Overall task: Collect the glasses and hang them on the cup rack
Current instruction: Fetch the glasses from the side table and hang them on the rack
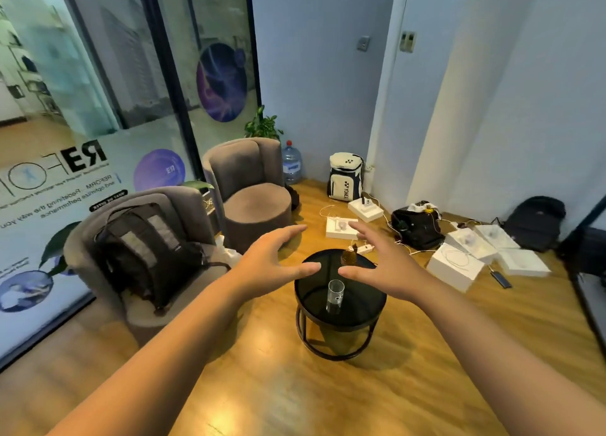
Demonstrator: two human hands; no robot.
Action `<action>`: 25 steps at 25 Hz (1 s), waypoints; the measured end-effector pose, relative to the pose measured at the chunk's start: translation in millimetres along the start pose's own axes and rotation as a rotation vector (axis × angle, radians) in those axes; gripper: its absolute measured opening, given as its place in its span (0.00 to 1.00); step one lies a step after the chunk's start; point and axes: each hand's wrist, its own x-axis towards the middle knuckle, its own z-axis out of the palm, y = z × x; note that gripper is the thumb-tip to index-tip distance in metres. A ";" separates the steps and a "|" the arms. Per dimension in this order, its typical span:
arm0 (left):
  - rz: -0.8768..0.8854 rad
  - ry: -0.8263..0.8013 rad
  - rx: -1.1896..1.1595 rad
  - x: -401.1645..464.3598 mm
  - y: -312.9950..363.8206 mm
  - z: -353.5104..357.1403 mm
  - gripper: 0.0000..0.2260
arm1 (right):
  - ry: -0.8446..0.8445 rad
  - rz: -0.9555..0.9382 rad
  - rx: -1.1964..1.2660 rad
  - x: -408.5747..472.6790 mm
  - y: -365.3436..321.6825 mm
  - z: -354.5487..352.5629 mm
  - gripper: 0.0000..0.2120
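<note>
A clear drinking glass stands upright near the middle of a small round black table. A small amber glass object sits at the table's far edge. Both my arms stretch forward above the table. My left hand hovers to the left of the glass with fingers spread, holding nothing. My right hand hovers to the right, fingers spread too, also holding nothing. Neither hand touches the glass. No cup rack is in view.
Two grey armchairs stand at the left, the nearer one holding a black backpack. White boxes, cables, bags and a water jug lie on the wooden floor behind the table. Glass wall at left.
</note>
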 end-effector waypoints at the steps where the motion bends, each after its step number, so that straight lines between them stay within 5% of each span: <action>1: 0.011 -0.014 0.008 13.4 -5.5 0.3 0.46 | 0.001 0.009 0.000 9.9 4.9 -0.3 0.47; 18: -0.094 -0.187 0.055 259.1 -97.5 54.4 0.50 | -0.187 0.121 -0.037 240.5 167.3 -12.6 0.55; 25: -0.056 -0.238 0.032 356.7 -125.1 88.0 0.43 | -0.098 0.197 0.017 293.4 218.5 -20.7 0.50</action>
